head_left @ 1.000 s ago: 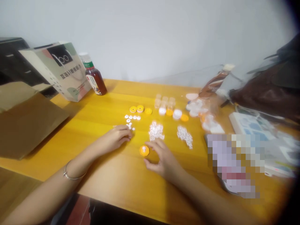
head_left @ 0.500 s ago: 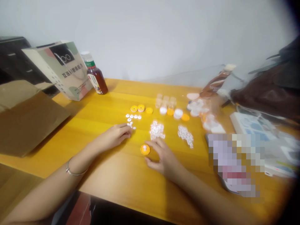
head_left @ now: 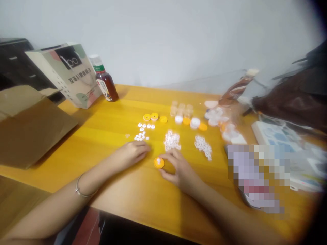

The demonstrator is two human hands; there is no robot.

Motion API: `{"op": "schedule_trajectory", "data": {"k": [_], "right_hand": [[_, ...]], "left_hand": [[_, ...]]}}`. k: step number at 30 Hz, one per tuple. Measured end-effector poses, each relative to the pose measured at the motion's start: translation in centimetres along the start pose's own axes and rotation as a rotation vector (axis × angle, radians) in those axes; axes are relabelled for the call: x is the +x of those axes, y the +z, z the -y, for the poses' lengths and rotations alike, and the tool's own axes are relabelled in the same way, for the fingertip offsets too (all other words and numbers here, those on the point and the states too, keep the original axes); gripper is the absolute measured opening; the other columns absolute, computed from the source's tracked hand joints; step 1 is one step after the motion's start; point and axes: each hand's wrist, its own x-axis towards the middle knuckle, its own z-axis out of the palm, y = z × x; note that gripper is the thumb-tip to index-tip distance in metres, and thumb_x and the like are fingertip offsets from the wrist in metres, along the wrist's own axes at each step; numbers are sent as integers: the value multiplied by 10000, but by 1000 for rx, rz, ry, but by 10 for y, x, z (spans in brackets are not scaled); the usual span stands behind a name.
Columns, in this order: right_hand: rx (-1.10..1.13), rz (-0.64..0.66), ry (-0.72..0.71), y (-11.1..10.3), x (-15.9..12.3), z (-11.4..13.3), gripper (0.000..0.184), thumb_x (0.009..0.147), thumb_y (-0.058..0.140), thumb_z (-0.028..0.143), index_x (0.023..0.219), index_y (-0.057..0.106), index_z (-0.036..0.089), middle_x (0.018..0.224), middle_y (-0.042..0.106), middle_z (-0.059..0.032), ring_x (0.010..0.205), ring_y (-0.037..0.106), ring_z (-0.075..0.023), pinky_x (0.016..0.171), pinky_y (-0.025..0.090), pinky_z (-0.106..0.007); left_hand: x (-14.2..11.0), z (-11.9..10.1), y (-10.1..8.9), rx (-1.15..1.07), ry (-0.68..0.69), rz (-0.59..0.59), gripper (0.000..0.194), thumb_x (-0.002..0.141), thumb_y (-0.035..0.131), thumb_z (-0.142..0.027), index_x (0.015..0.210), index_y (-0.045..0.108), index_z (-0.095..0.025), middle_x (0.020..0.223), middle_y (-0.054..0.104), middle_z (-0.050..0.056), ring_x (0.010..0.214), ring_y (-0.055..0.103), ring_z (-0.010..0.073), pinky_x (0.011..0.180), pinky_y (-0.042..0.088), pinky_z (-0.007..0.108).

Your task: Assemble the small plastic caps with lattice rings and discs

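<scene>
My right hand [head_left: 176,168] curls round a small orange cap [head_left: 158,162] with a white centre, gripping it on the yellow table [head_left: 122,112]. My left hand [head_left: 134,152] lies just left of it with fingers drawn together, fingertips near the cap; whether it holds a small piece is hidden. Small white discs [head_left: 142,132] lie just beyond my left hand. Two heaps of tiny white pieces [head_left: 172,141] [head_left: 203,147] sit beyond my right hand. Three more orange caps [head_left: 154,117] lie farther back.
Clear little cups with white and orange lids [head_left: 187,117] stand mid-table. At back left lean a paper bag [head_left: 68,75] and a dark drink bottle [head_left: 104,83]; brown cardboard [head_left: 30,129] covers the left edge. A brown bag [head_left: 288,98], packets and a tray [head_left: 278,134] crowd the right.
My left hand has drawn back from the white discs toward the orange cap. My right hand has closed its fingers round the cap.
</scene>
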Motion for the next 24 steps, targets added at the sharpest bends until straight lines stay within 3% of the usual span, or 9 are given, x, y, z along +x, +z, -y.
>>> {"op": "schedule_trajectory", "data": {"k": [4, 8, 15, 24], "right_hand": [[19, -21, 1, 1, 0, 0, 227, 734, 604, 174, 956, 568, 206, 908, 533, -70, 862, 543, -206, 768, 475, -361], [32, -38, -8, 2, 0, -1, 213, 734, 609, 181, 941, 560, 195, 893, 531, -71, 851, 538, -204, 759, 473, -361], [36, -51, -23, 2, 1, -1, 198, 728, 603, 157, 918, 565, 195, 870, 531, -63, 833, 531, -199, 747, 468, -357], [34, -36, -16, 2, 0, -1, 196, 737, 592, 159, 926, 549, 192, 894, 524, -67, 855, 528, -196, 755, 468, -345]], "left_hand": [[1, -15, 8, -115, 102, -2, 184, 906, 416, -181, 940, 591, -135, 857, 624, 57, 759, 582, 104, 679, 486, 223], [1, -20, 14, 55, 257, -1, 167, 898, 435, -170, 913, 595, -127, 816, 625, 64, 755, 565, 137, 663, 477, 276], [-1, -20, 11, 246, 406, -17, 143, 881, 462, -136, 958, 582, -123, 897, 643, 73, 828, 563, 156, 712, 468, 300], [-1, -21, 11, 282, 460, -39, 151, 883, 449, -122, 915, 597, -110, 901, 657, 81, 831, 579, 161, 693, 470, 300]]}}
